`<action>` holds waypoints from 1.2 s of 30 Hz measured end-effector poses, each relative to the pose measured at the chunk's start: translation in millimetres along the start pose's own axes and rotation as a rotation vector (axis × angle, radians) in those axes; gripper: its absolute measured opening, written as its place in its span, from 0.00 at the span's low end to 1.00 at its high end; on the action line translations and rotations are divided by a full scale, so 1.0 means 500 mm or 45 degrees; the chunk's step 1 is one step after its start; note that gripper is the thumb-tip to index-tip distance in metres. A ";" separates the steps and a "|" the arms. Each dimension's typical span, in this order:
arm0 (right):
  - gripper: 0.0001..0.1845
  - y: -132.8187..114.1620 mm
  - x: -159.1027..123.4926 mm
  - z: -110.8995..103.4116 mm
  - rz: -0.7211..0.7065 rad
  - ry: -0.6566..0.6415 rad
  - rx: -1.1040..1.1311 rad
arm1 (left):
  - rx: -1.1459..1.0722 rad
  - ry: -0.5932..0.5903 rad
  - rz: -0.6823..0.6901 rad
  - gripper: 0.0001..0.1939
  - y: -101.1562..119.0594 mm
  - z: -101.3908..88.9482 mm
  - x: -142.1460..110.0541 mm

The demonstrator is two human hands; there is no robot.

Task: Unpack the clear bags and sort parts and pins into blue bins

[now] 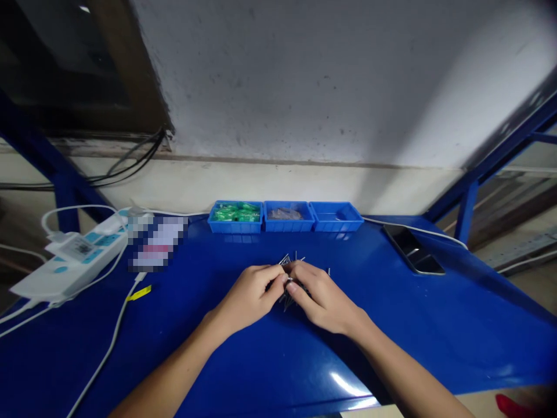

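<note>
My left hand (pixel 252 296) and my right hand (pixel 319 296) meet at the middle of the blue table (pixel 456 325), fingertips touching. Both are curled in a pinch over a small pile of thin metal pins (pixel 292 261) lying on the table. Several pins stick out above and beside my fingers. My fingers hide most of the pile. Exactly which piece each hand grips is too small to make out.
Three small blue trays stand at the table's back: one with green parts (pixel 235 213), one with dark parts (pixel 285 215), one nearly bare (pixel 336 216). A white power strip (pixel 73 258) with cables lies at the left. A dark phone (pixel 413 249) lies at the right.
</note>
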State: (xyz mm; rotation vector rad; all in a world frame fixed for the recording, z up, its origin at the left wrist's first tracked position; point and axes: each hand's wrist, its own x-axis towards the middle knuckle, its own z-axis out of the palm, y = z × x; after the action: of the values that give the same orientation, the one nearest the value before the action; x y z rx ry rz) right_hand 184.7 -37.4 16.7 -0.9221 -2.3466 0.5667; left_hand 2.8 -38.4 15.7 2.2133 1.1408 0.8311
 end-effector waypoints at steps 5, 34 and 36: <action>0.11 0.012 -0.004 -0.009 -0.008 0.107 -0.157 | -0.147 0.026 -0.084 0.21 -0.004 -0.009 0.004; 0.11 -0.013 -0.015 -0.068 -0.540 1.310 -0.291 | 0.520 0.173 -0.108 0.10 -0.061 0.020 0.004; 0.16 -0.014 -0.016 -0.100 -0.540 1.612 -0.365 | 0.619 0.148 -0.106 0.10 -0.072 0.022 0.005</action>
State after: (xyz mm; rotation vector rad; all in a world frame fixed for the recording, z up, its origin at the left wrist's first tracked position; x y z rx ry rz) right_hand 217.5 -38.7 56.1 -0.5629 -1.3514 -0.4568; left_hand -7.1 -19.8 -15.3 2.5000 1.6196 0.7099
